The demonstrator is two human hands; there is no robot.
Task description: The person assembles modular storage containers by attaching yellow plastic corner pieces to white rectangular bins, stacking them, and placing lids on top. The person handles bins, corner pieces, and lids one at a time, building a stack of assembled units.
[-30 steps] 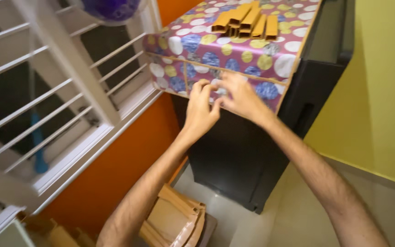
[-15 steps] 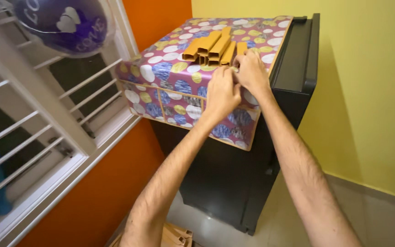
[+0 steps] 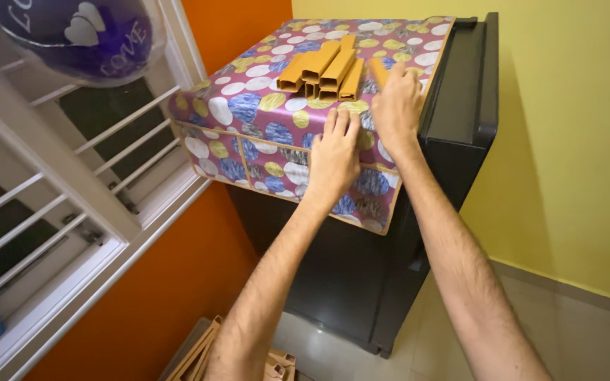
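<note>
- Up on the black refrigerator [image 3: 453,127], a patterned cover [image 3: 262,120] with purple, white and yellow circles is lying across the top and hanging over the front edge.
- Both bare hands are reaching up to that cover from below.
- The left hand [image 3: 333,155] is lying flat on the cover at the front edge, its fingers [image 3: 340,121] stretched out and close together, pressing on the fabric and closing on nothing.
- The right hand [image 3: 397,106] is sitting further back, towards the right edge of the top, palm down on the cover; its grip is loosely open, and I cannot tell whether the fingertips are touching the tan piece [image 3: 378,70] just behind them.
- A bundle of tan channel-shaped strips [image 3: 323,74] is lying on the cover near the middle of the top, just beyond the left hand and beside the right hand, with open ends facing the front.
- More tan pieces [image 3: 206,353] are lying on the floor beside the refrigerator's foot.
- A purple balloon [image 3: 82,39] is hanging by the white window grille [image 3: 72,183] at the left.
</note>
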